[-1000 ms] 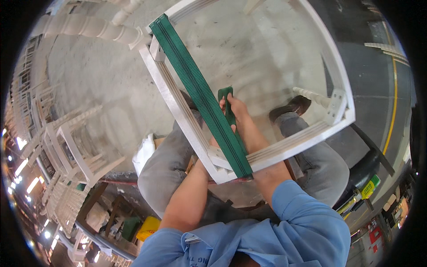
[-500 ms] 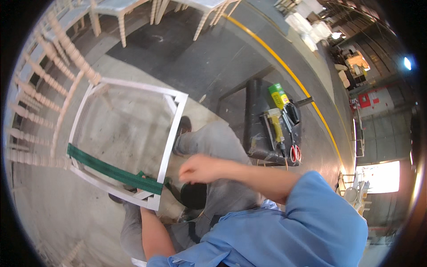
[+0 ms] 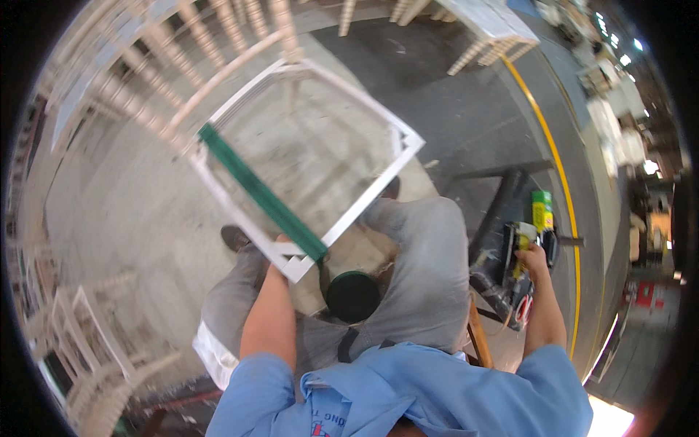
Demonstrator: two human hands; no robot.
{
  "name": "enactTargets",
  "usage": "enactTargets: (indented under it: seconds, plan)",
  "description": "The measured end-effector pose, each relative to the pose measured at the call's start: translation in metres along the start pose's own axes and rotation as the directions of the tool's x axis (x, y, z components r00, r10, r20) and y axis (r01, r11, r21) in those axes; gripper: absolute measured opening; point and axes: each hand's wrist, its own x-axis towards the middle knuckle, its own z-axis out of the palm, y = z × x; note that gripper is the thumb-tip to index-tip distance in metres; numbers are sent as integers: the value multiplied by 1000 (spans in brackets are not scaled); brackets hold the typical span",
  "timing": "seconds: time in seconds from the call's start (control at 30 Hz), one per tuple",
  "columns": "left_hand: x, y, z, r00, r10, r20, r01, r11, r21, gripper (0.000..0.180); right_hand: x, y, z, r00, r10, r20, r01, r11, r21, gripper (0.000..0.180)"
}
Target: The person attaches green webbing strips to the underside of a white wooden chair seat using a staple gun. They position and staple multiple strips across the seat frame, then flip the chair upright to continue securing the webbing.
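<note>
A white wooden chair frame with an unfilled seat stands tilted in front of my knees. A green webbing strap crosses one side of its seat. From the strap's near end, webbing runs down to a dark green webbing roll between my legs. My left hand is under the frame's near corner, beside the strap; its fingers are mostly hidden. Out to the right, my right hand is closed round the yellow handle of a staple gun on a black padded stool.
On the stool, a green-and-yellow box and red-handled scissors lie close to the staple gun. The chair's turned back spindles rise at the far left. More unpainted chairs stand at the far side and the lower left.
My right hand has gone from beside the webbing out to the stool and taken hold of the staple gun. The view has turned, so the chair appears rotated and farther right.
</note>
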Motion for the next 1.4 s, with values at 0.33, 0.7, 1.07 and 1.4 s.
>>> enactTargets:
  seconds: [0.33,0.7,1.07,1.4]
  plan:
    - [5,-16,4,1000,15,2,-14,999,-45,68,-141,-184,6,942,-296,159,297,955,22,40]
    - [18,-20,18,999,25,29,-23,999,-44,71,-237,-251,217,539,-315,782,417,906,77,39]
    - [19,-22,15,999,18,27,-17,999,-36,74,-251,-256,250,597,-266,757,505,858,-97,37]
    - [14,-24,14,1000,24,18,-24,999,-24,77,-264,-260,252,591,-188,785,502,847,-175,40]
